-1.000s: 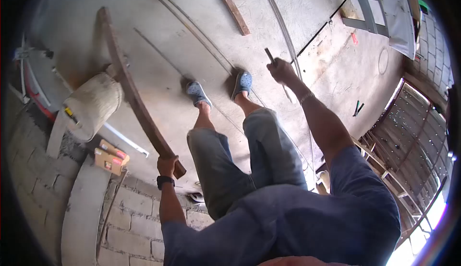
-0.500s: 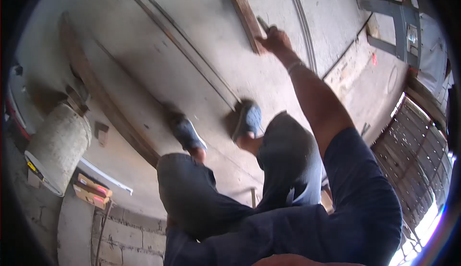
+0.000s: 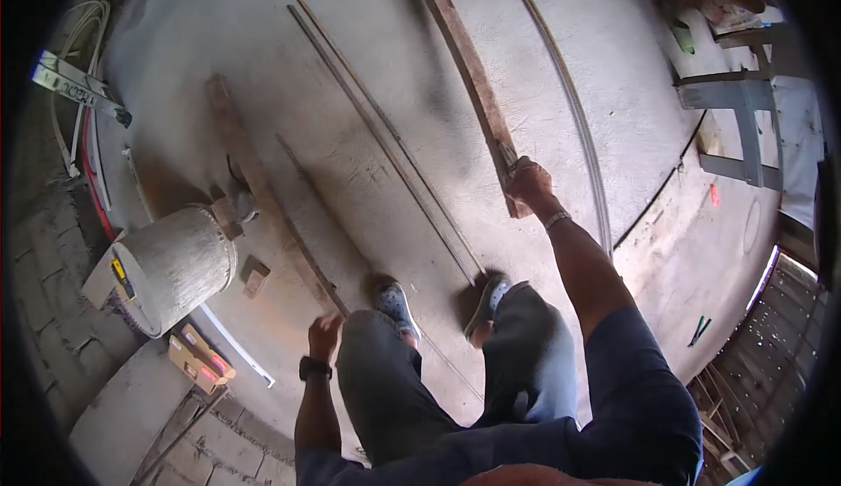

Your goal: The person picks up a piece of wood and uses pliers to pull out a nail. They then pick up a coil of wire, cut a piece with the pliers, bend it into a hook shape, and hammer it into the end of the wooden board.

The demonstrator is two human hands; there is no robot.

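My right hand (image 3: pixel 531 181) is closed round a small, slim object (image 3: pixel 506 155) whose kind I cannot make out. Its tip shows past my fingers, over the near end of a long reddish-brown wooden board (image 3: pixel 469 70) on the floor. Beside my knee, my left hand (image 3: pixel 323 339) has its fingers curled in, and its palm side is hidden. Just past it lies the near end of a second wooden board (image 3: pixel 272 192). Two thin rods (image 3: pixel 377 122) run along the floor between the boards.
A grey bucket (image 3: pixel 180 262) stands at the left with a yellow cutter (image 3: pixel 121 277) on it. Small cardboard boxes (image 3: pixel 200 359) sit below it. A long thin strip (image 3: pixel 569 92) lies right of the board. Green-handled pliers (image 3: pixel 699 331) are at the right, below a grey frame (image 3: pixel 752 127).
My left hand has come into view beside my knee. The view has shifted, and more of the floor and left wall shows. My right hand stays at the board's near end.
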